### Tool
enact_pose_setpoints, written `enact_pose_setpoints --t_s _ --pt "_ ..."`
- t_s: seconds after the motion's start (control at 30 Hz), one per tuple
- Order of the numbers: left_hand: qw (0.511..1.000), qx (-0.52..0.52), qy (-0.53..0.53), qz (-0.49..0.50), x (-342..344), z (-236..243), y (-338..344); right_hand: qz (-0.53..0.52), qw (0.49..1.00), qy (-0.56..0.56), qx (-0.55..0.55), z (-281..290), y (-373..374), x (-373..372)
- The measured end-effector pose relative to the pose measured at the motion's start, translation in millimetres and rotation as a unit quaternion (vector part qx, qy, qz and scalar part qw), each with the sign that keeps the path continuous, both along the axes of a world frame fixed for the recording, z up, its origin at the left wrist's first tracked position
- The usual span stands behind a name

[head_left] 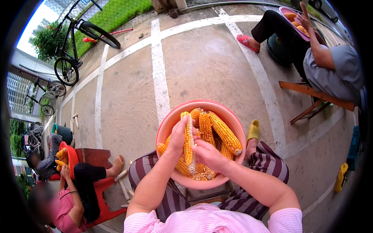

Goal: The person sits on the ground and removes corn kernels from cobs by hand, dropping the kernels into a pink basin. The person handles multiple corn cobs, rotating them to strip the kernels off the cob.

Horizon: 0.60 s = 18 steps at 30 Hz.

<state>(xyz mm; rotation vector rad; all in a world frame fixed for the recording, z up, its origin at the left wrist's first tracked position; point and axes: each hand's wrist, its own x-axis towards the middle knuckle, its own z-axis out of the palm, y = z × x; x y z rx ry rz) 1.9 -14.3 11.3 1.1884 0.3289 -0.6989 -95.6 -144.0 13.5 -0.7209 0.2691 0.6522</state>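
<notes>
My left hand [177,136] is wrapped round an ear of corn [188,145], which stands nearly upright over a pink basin [163,128] in my lap. A pale strip runs down the ear's right side, where kernels are gone. Against that strip press the fingers of my right hand [210,155]; its fingertips are partly hidden behind the ear. Several more yellow ears, such as a thick one [224,132] at the right, fill the basin. Loose kernels [204,174] lie at the basin's near side, below my hands.
At left, a person in pink [70,209] handles corn over a red basin [72,155]. Another person [330,66] sits at upper right on a wooden chair [311,95] with a pink basin of corn. Bare cobs [123,186] lie on the floor. A bicycle [74,42] stands by the fence.
</notes>
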Motion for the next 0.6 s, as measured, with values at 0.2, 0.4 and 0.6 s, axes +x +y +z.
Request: enact_pose_setpoints --t_s 0.2,0.4,0.6 --pt "1.0 0.014 0.009 -0.004 -1.1 -2.8 0.1 0.005 1.0 0.0 0.005 -4.2 0.4 -1.4" --pt "0.999 0.037 0.002 0.004 -4.0 -2.6 -2.5 -0.007 1.0 0.001 0.013 -3.3 3.8 -3.6" --pt "0.999 0.04 -0.008 -0.006 -3.6 1.2 -2.0 -0.02 0.999 0.014 0.028 -8.1 6.9 -4.1"
